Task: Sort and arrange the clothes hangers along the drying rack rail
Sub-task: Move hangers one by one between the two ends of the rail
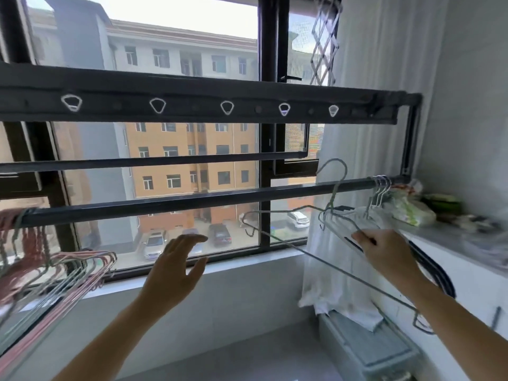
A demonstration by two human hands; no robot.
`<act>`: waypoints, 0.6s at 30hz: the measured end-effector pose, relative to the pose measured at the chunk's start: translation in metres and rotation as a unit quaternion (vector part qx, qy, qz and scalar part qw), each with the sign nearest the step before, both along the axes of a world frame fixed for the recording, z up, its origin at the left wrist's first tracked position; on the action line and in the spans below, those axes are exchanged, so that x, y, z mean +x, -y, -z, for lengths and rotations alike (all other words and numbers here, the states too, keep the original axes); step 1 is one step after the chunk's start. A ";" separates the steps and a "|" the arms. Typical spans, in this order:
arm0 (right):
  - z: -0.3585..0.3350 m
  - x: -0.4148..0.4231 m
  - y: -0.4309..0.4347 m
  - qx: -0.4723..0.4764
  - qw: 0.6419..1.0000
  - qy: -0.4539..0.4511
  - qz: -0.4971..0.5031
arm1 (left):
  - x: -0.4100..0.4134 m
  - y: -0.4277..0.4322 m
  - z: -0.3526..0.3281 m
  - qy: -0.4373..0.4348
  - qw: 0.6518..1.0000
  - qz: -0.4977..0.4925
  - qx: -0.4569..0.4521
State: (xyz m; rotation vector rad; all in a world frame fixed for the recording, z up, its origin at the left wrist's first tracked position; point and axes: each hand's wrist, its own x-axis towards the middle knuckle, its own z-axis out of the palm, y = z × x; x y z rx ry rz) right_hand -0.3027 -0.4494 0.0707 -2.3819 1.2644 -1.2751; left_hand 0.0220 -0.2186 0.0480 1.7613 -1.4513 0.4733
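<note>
Caution: right hand [384, 255] grip pinches 1 tilted grey wire hanger [305, 251]; left hand [178, 261] spread, empty. Hook may snag dark metal rail [192, 202].

A rail [192, 200] crosses in front of the window [265, 133], with a crowd of hangers [55, 270] at its left end and a few hooks [380, 188] at its right. Below it, the left hand [178, 265] is at centre; to its right, the right hand [384, 254] holds one hanger [330, 259] beside a counter [445, 237].
</note>
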 end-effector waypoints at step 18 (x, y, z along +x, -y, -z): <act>0.021 -0.010 0.076 0.146 0.971 -0.033 0.186 | 0.018 -0.015 0.008 0.028 0.999 -0.027 0.026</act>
